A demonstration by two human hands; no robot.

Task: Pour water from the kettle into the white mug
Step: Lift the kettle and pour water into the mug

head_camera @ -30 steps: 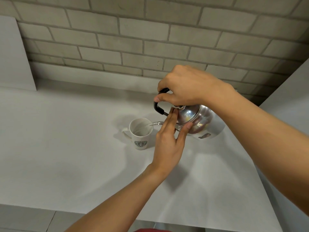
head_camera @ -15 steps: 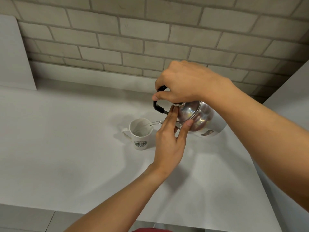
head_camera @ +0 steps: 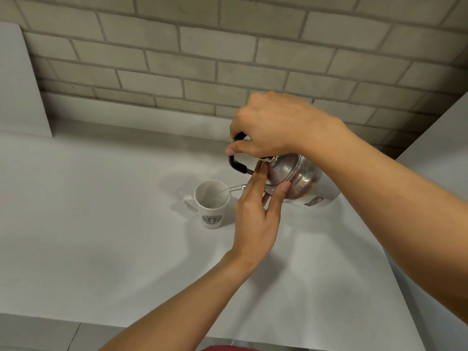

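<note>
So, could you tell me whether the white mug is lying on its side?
No, the white mug stands upright on the counter, its open mouth facing up.

Background: grey-beige brick wall (head_camera: 202,59) behind a white desk (head_camera: 101,211). White panel (head_camera: 20,84) upright at far left against the wall, another white surface (head_camera: 440,138) at right. Sliver of red (head_camera: 228,348) at bottom edge.

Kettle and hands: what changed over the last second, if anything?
Little. The right hand lifted the kettle slightly by its black handle, tipping it a bit further. The left hand stays pressed on the lid, the spout stays over the white mug, and the mug has not moved on the counter.
</note>
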